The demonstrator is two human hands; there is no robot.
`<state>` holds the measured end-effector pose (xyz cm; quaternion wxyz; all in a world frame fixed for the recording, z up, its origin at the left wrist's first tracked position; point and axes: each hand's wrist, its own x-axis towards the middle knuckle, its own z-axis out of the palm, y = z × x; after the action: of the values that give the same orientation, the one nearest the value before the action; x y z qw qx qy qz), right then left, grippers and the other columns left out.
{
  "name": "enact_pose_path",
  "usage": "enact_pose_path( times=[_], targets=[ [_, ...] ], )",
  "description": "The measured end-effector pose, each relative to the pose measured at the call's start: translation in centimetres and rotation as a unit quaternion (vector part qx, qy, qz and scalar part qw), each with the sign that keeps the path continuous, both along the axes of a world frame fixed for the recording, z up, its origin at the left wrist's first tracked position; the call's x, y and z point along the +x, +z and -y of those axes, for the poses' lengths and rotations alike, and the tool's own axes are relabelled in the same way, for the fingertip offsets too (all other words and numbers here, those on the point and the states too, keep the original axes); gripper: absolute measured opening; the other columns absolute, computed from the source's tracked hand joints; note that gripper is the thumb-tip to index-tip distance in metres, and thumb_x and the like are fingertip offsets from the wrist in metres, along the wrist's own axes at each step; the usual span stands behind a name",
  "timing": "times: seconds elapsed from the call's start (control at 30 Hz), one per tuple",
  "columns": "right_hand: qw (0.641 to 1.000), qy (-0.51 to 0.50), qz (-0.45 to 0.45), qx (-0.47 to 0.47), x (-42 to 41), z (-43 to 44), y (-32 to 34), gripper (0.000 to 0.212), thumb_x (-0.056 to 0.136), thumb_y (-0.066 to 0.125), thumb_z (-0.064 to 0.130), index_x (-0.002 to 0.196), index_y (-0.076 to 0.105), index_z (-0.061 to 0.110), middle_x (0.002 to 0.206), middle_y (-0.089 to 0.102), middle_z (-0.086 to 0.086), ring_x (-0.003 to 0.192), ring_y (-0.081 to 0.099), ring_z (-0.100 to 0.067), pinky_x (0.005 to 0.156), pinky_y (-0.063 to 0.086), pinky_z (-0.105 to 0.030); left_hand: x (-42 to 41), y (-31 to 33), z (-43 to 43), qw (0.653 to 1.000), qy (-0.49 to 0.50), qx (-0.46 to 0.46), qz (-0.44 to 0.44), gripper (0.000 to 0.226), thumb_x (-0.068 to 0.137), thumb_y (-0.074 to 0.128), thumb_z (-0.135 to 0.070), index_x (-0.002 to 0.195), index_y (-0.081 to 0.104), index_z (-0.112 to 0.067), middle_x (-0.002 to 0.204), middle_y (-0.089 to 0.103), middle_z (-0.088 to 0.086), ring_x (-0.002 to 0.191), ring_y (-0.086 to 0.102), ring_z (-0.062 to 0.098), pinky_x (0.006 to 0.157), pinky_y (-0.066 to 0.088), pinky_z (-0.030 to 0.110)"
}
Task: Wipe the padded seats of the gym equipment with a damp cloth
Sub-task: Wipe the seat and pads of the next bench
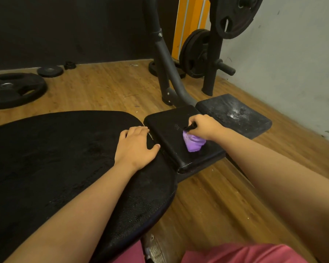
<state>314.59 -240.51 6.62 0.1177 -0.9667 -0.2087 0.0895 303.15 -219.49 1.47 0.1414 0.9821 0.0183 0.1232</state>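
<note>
Purple cloth point(193, 142), clenched in our right hand point(203, 127), presses on the middle seat pad point(167, 135), our left hand point(136, 147) rests flat-fingered on the long pad point(55, 158) beside it, and the dusty pad point(234, 112) beyond it looks unwiped, so work remains.

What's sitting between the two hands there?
Nothing loose, in the head view: just the edge of the big pad under the left hand, then a bare strip of the small seat up to the right hand gripping the purple cloth.

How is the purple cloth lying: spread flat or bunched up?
Bunched up: the purple cloth is a crumpled wad gripped by the right hand on the small seat pad.
</note>
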Motion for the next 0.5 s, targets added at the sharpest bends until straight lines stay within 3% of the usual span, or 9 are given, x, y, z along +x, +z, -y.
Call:
enact_pose_path(
  times=[0.27,0.37,0.5],
  targets=[
    [0.992,0.078,-0.063,0.082,-4.5,0.5,-0.7,0.017,0.082,0.068,0.017,0.070,0.057,0.017,0.074,0.062,-0.004,0.071,0.057,-0.012,0.068,0.046,-0.030,0.3,-0.1,0.0,1.000,0.002,0.003,0.005,0.066,0.089,0.048,-0.058,0.142,0.043,-0.019,0.147,0.043,-0.004,0.137,0.031,0.013,0.113,0.019,0.036],
    [0.997,0.025,-0.012,0.077,-2.7,2.7,-1.4,0.013,0.084,0.067,0.019,0.074,0.058,0.017,0.077,0.065,-0.005,0.075,0.061,-0.018,0.073,0.049,-0.038,0.3,-0.1,0.0,1.000,0.003,0.007,0.006,0.066,0.088,0.049,-0.058,0.142,0.043,-0.019,0.146,0.043,-0.004,0.137,0.032,0.014,0.113,0.020,0.036],
    [0.992,-0.119,0.029,0.033,-0.1,5.8,-1.2,0.016,0.088,0.063,0.028,0.082,0.057,0.014,0.082,0.065,-0.010,0.082,0.063,-0.030,0.075,0.053,-0.047,0.2,-0.1,0.0,1.000,0.002,-0.001,0.009,0.065,0.088,0.049,-0.058,0.141,0.044,-0.020,0.146,0.043,-0.004,0.137,0.032,0.013,0.113,0.020,0.035]
  ],
)
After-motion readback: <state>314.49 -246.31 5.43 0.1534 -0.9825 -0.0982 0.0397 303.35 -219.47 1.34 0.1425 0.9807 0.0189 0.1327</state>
